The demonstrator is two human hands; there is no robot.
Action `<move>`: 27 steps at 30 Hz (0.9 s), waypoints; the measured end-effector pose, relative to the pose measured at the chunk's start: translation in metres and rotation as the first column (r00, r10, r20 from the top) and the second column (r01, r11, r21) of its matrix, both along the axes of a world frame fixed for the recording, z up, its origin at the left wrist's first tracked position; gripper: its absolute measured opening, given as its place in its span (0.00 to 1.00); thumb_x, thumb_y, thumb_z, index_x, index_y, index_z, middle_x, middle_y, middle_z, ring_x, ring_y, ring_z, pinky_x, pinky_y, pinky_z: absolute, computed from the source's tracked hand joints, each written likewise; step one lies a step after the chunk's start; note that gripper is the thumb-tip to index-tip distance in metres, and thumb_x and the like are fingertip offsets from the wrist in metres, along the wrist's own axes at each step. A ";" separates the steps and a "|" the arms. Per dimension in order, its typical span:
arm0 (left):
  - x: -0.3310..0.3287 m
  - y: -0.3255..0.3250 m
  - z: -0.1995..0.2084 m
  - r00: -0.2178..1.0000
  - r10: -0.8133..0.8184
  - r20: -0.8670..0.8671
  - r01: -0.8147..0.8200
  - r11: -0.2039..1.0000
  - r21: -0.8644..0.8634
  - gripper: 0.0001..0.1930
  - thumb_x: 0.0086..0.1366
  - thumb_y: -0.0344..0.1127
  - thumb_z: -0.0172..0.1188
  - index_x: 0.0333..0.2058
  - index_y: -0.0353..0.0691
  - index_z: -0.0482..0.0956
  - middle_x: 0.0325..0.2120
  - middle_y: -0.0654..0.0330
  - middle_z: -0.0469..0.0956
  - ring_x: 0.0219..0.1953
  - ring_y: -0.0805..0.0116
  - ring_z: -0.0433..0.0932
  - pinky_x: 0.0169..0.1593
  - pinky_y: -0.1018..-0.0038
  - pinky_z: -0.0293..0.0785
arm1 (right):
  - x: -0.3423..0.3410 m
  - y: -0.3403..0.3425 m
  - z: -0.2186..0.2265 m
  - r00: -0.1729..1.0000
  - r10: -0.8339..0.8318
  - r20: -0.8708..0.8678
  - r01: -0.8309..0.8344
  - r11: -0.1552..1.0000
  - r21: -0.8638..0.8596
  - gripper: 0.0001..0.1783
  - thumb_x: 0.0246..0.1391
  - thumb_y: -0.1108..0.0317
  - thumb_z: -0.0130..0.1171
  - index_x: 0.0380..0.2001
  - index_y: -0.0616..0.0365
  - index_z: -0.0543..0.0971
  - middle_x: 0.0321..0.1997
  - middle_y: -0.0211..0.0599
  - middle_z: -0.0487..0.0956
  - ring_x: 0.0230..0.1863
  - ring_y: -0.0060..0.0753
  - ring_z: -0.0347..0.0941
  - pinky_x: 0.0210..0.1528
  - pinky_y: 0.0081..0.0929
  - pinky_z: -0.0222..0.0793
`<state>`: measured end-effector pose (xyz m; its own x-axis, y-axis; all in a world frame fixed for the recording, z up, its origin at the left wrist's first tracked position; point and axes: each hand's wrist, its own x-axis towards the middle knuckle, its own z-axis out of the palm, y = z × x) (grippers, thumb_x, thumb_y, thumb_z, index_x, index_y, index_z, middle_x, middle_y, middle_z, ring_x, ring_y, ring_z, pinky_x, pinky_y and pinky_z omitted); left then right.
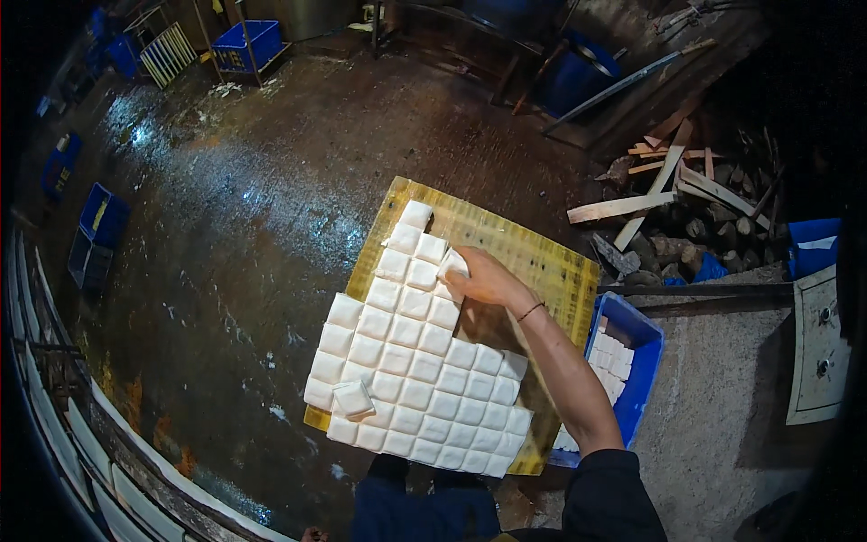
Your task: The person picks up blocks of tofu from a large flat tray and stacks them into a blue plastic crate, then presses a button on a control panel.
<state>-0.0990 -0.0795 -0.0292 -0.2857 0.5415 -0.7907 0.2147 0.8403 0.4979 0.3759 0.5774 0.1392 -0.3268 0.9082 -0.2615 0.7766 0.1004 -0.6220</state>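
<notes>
Rows of white, square tofu blocks (pixel 411 359) cover much of a yellow slatted board (pixel 533 262). My right hand (pixel 483 275) reaches over the board from the lower right. Its fingers are closed on one tofu block (pixel 452 264) at the upper right edge of the rows, and that block is tilted. Another tofu block (pixel 353 398) lies loose and askew on top of the others at the lower left. Only a small piece of what seems to be my left hand (pixel 314 535) shows at the lower edge, its fingers hidden.
Right of the board stands a blue crate (pixel 646 361) holding more white blocks. Firewood (pixel 686 208) is piled beyond it, near a pale cabinet door (pixel 815 348). Blue crates (pixel 95 235) sit on the wet floor at left. A slatted rail (pixel 99 452) curves along the lower left.
</notes>
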 end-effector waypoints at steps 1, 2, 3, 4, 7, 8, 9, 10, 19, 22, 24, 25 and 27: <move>0.000 0.001 0.000 1.000 -0.001 0.001 0.001 0.994 0.108 0.12 0.64 0.38 0.62 0.44 0.43 0.75 0.33 0.62 0.78 0.35 0.71 0.73 0.40 0.73 0.74 | 0.000 0.003 0.003 1.000 -0.018 -0.017 0.018 0.999 -0.027 0.40 0.47 0.52 0.60 0.58 0.70 0.66 0.62 0.61 0.66 0.65 0.54 0.61 0.67 0.37 0.56; 0.002 0.007 0.002 1.000 -0.012 0.007 0.011 0.994 0.110 0.12 0.64 0.38 0.62 0.44 0.43 0.75 0.33 0.62 0.78 0.35 0.71 0.73 0.40 0.73 0.74 | 0.002 0.005 0.005 1.000 -0.029 -0.011 0.029 0.999 -0.025 0.40 0.47 0.52 0.60 0.58 0.70 0.66 0.62 0.61 0.66 0.65 0.54 0.61 0.67 0.37 0.56; 0.002 0.013 0.006 0.997 -0.077 -0.009 0.078 0.990 0.118 0.14 0.63 0.38 0.63 0.45 0.42 0.75 0.34 0.61 0.78 0.36 0.69 0.74 0.41 0.72 0.74 | 0.003 0.008 0.006 0.999 -0.049 0.000 0.049 0.999 0.002 0.42 0.42 0.53 0.64 0.56 0.71 0.68 0.59 0.60 0.69 0.62 0.53 0.64 0.64 0.36 0.60; 0.002 0.021 0.012 0.989 -0.142 -0.030 0.144 0.982 0.125 0.15 0.63 0.39 0.63 0.45 0.41 0.75 0.35 0.59 0.79 0.37 0.67 0.75 0.43 0.71 0.74 | 0.003 0.012 0.007 0.998 -0.068 0.007 0.068 0.997 0.029 0.43 0.37 0.54 0.67 0.54 0.71 0.70 0.56 0.59 0.73 0.59 0.52 0.68 0.61 0.36 0.63; 0.014 0.062 0.042 0.944 -0.274 -0.183 0.269 0.962 -0.053 0.19 0.63 0.41 0.63 0.49 0.39 0.74 0.40 0.55 0.79 0.41 0.63 0.76 0.47 0.69 0.74 | -0.003 0.021 0.018 0.995 -0.089 -0.053 0.076 0.973 -0.219 0.41 0.30 0.56 0.72 0.50 0.70 0.75 0.52 0.53 0.77 0.54 0.42 0.73 0.56 0.31 0.66; 0.019 0.074 0.045 0.940 -0.282 -0.190 0.278 0.959 -0.048 0.19 0.63 0.41 0.63 0.49 0.39 0.74 0.40 0.55 0.79 0.41 0.63 0.76 0.47 0.69 0.74 | 0.001 0.024 0.015 0.993 -0.098 -0.059 0.084 0.973 -0.213 0.41 0.30 0.56 0.72 0.50 0.70 0.75 0.52 0.53 0.77 0.54 0.42 0.73 0.56 0.31 0.66; 0.025 0.086 0.047 0.953 -0.249 -0.173 0.268 0.959 0.094 0.19 0.63 0.40 0.62 0.50 0.38 0.74 0.42 0.54 0.78 0.43 0.63 0.76 0.49 0.69 0.73 | 0.007 0.026 0.011 0.988 -0.115 -0.101 0.090 0.970 -0.224 0.37 0.31 0.57 0.71 0.47 0.70 0.77 0.47 0.48 0.79 0.50 0.37 0.73 0.53 0.29 0.67; 0.034 0.102 0.052 0.963 -0.222 -0.152 0.253 0.939 0.232 0.20 0.64 0.39 0.62 0.51 0.36 0.73 0.44 0.53 0.78 0.45 0.62 0.77 0.50 0.69 0.73 | 0.013 0.028 0.004 0.980 -0.134 -0.145 0.097 0.967 -0.238 0.34 0.32 0.58 0.71 0.44 0.70 0.78 0.43 0.43 0.80 0.45 0.33 0.74 0.49 0.27 0.68; 0.310 0.310 0.193 0.633 -0.641 0.434 0.431 0.757 0.491 0.19 0.62 0.31 0.60 0.51 0.35 0.72 0.43 0.51 0.77 0.47 0.60 0.78 0.50 0.70 0.72 | 0.114 -0.022 -0.001 0.387 -0.485 -0.784 -0.004 0.850 -0.527 0.24 0.46 0.71 0.64 0.49 0.63 0.73 0.45 0.34 0.77 0.44 0.25 0.73 0.48 0.27 0.69; 0.434 0.339 0.216 0.431 -0.806 0.406 0.529 0.590 0.609 0.15 0.64 0.27 0.56 0.50 0.36 0.73 0.43 0.53 0.76 0.47 0.62 0.77 0.50 0.73 0.71 | 0.201 -0.082 0.007 0.148 -0.452 -0.880 0.043 0.892 -0.451 0.29 0.46 0.71 0.64 0.53 0.62 0.69 0.48 0.37 0.76 0.47 0.27 0.74 0.53 0.29 0.70; 0.512 0.340 0.205 0.421 -0.796 0.434 0.485 0.602 0.634 0.14 0.65 0.29 0.56 0.49 0.38 0.74 0.37 0.54 0.76 0.39 0.61 0.75 0.44 0.71 0.71 | 0.268 -0.138 0.033 0.050 -0.396 -0.917 0.150 0.911 -0.385 0.31 0.46 0.69 0.65 0.55 0.62 0.69 0.49 0.40 0.77 0.49 0.30 0.75 0.55 0.30 0.70; 0.554 0.342 0.191 0.416 -0.829 0.373 0.402 0.536 0.743 0.14 0.65 0.30 0.56 0.49 0.38 0.74 0.34 0.53 0.75 0.35 0.61 0.73 0.42 0.70 0.71 | 0.304 -0.165 0.046 0.008 -0.371 -0.929 0.179 0.914 -0.363 0.31 0.46 0.68 0.65 0.55 0.62 0.69 0.49 0.40 0.77 0.49 0.32 0.75 0.56 0.31 0.70; 0.636 0.350 0.162 0.463 -0.859 0.219 0.413 0.428 0.803 0.15 0.63 0.30 0.55 0.48 0.36 0.74 0.38 0.47 0.76 0.41 0.51 0.77 0.46 0.65 0.72 | 0.377 -0.215 0.040 -0.047 -0.455 -0.889 0.336 0.831 -0.443 0.26 0.50 0.71 0.62 0.54 0.61 0.71 0.47 0.35 0.77 0.49 0.27 0.74 0.53 0.27 0.71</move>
